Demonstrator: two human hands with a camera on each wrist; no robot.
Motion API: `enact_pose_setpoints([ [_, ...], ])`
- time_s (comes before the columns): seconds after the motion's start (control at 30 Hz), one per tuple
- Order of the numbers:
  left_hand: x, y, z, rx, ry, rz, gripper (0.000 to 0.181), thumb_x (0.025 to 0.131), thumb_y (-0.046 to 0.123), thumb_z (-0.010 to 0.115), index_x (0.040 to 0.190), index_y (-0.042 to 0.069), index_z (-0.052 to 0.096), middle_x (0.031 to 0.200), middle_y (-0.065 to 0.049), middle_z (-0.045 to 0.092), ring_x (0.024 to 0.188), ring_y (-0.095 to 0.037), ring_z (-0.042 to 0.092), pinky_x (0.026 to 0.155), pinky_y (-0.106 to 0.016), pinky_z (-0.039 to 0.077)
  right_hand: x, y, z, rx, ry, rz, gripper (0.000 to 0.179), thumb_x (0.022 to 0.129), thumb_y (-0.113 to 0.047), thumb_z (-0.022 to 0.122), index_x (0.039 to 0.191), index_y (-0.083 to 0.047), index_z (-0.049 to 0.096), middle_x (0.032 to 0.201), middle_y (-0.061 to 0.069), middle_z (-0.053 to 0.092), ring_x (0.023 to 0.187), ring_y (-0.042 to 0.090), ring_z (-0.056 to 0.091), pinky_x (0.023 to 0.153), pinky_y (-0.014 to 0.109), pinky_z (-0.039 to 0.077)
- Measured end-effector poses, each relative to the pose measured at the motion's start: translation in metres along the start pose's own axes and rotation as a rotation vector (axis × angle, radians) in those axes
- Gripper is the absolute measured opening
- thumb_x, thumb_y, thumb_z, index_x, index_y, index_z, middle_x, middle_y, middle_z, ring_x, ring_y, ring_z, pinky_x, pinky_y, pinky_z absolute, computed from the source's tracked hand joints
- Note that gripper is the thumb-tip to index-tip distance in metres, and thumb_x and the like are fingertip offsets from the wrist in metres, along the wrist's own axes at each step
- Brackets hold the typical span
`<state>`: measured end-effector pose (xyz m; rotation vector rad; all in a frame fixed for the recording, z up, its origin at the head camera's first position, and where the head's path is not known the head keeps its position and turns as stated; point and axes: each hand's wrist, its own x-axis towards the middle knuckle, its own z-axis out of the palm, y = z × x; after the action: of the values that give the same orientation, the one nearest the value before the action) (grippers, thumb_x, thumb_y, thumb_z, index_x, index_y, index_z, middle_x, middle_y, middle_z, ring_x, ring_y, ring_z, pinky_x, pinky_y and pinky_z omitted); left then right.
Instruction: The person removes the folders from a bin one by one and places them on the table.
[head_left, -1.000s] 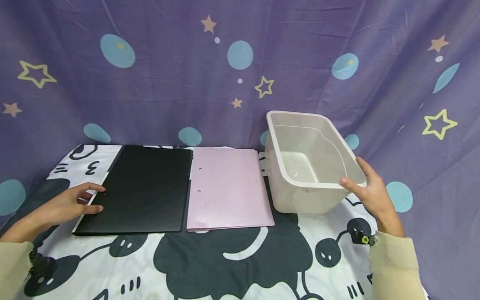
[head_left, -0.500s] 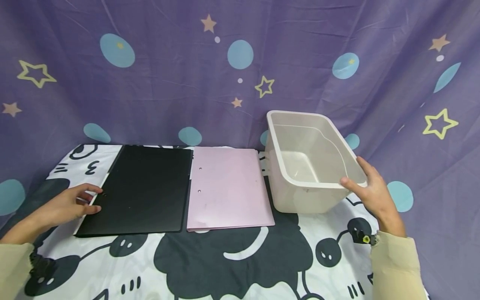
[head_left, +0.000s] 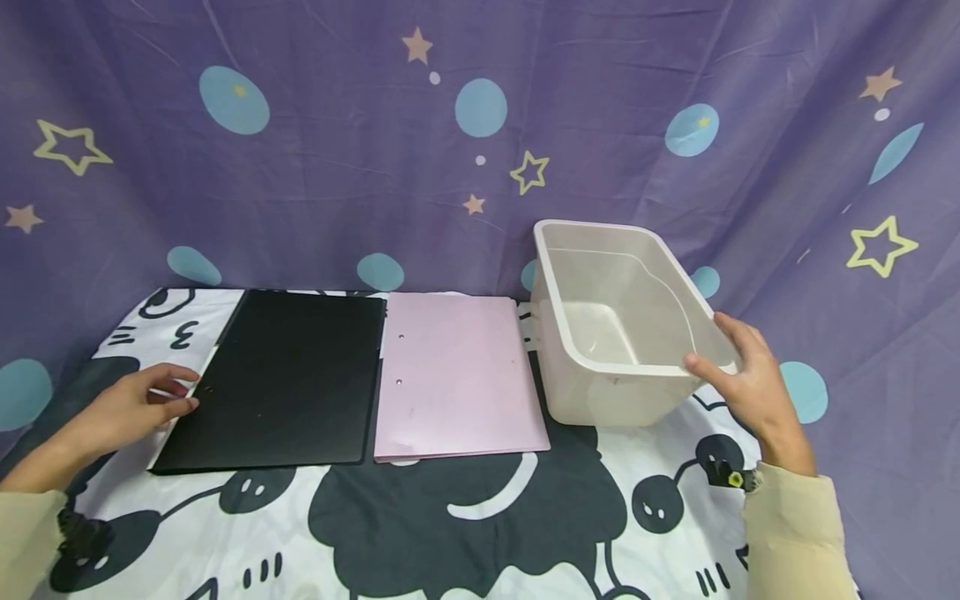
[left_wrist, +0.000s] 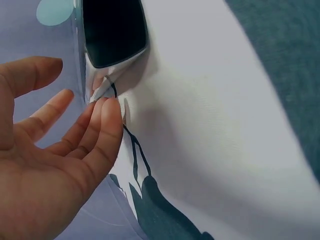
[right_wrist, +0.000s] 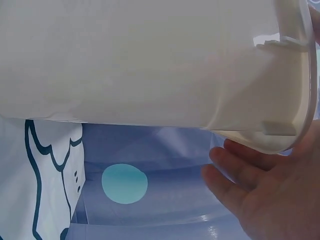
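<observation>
A black folder [head_left: 277, 383] lies on the left, a pink ring binder [head_left: 461, 383] beside it. My left hand [head_left: 138, 412] is at the black folder's left edge. In the left wrist view this hand [left_wrist: 55, 145] has its thumb and fingers apart, nothing between them, with the fingertips beside the cloth and below the folder's dark end [left_wrist: 117, 32]. A deep off-white plastic bin [head_left: 600, 396] stands right of the binder. My right hand [head_left: 757, 396] is at its front right corner, thumb overlapping the rim. The right wrist view shows the fingers [right_wrist: 235, 175] loosely extended under the lip.
The table is covered by a white cloth [head_left: 390, 575] with dark cartoon prints. Behind it hangs a purple curtain [head_left: 337, 167] with stars and blue dots. The bin is close to this curtain.
My left hand has drawn back slightly from the black folder's edge, its thumb lifting. My right hand has shifted a little right at the bin's corner. Folder, binder and bin stay put.
</observation>
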<state>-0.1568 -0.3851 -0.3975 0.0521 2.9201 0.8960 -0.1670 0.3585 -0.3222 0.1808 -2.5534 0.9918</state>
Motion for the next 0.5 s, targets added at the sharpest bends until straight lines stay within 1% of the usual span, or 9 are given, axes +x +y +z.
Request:
enact_pose_setpoints([
  [0.1, -0.001, 0.003, -0.001, 0.01, 0.035, 0.013, 0.048, 0.089, 0.016, 0.065, 0.125, -0.009, 0.045, 0.107, -0.032, 0.056, 0.089, -0.039, 0.062, 0.057, -0.031, 0.051, 0.0, -0.002, 0.0, 0.012, 0.025, 0.005, 0.072, 0.083, -0.029, 0.073, 0.145, -0.011, 0.041, 0.143, 0.017, 0.038, 0.116, 0.036, 0.044, 0.082, 0.019, 0.032],
  [0.13, -0.002, 0.004, -0.001, 0.012, 0.042, 0.011, 0.049, 0.089, 0.017, 0.065, 0.125, -0.009, 0.045, 0.109, -0.033, 0.055, 0.09, -0.041, 0.062, 0.058, -0.031, 0.051, -0.001, -0.002, 0.001, 0.017, 0.033, 0.005, 0.071, 0.082, -0.028, 0.073, 0.144, -0.011, 0.043, 0.144, 0.016, 0.038, 0.117, 0.035, 0.043, 0.084, 0.02, 0.032],
  [0.23, -0.004, 0.008, 0.0, 0.019, 0.091, 0.019, 0.049, 0.09, 0.02, 0.064, 0.126, -0.008, 0.046, 0.113, -0.035, 0.053, 0.095, -0.047, 0.058, 0.059, -0.035, 0.051, -0.001, -0.003, 0.002, 0.025, 0.067, -0.01, 0.066, 0.083, -0.027, 0.072, 0.141, -0.01, 0.047, 0.144, 0.014, 0.039, 0.122, 0.034, 0.041, 0.094, 0.025, 0.032],
  [0.33, -0.005, 0.012, 0.0, 0.025, 0.154, 0.033, 0.048, 0.091, 0.025, 0.063, 0.125, -0.007, 0.048, 0.114, -0.033, 0.054, 0.098, -0.05, 0.056, 0.061, -0.042, 0.052, -0.001, -0.005, 0.002, 0.02, 0.107, -0.032, 0.062, 0.083, -0.027, 0.072, 0.138, -0.007, 0.051, 0.144, 0.013, 0.041, 0.127, 0.034, 0.039, 0.102, 0.036, 0.03],
  [0.43, -0.006, 0.018, -0.001, 0.038, 0.206, 0.048, 0.046, 0.092, 0.026, 0.063, 0.123, -0.006, 0.05, 0.113, -0.031, 0.056, 0.098, -0.05, 0.055, 0.062, -0.047, 0.051, -0.001, -0.008, 0.003, -0.001, 0.135, -0.044, 0.058, 0.084, -0.027, 0.072, 0.135, -0.007, 0.053, 0.143, 0.013, 0.043, 0.128, 0.034, 0.039, 0.103, 0.042, 0.03],
  [0.5, -0.007, 0.023, -0.001, 0.042, 0.223, 0.054, 0.046, 0.092, 0.025, 0.063, 0.122, -0.007, 0.051, 0.112, -0.032, 0.056, 0.098, -0.051, 0.055, 0.062, -0.048, 0.051, -0.002, -0.01, 0.004, -0.014, 0.145, -0.047, 0.057, 0.084, -0.028, 0.072, 0.134, -0.008, 0.054, 0.142, 0.012, 0.044, 0.128, 0.033, 0.04, 0.103, 0.041, 0.03],
])
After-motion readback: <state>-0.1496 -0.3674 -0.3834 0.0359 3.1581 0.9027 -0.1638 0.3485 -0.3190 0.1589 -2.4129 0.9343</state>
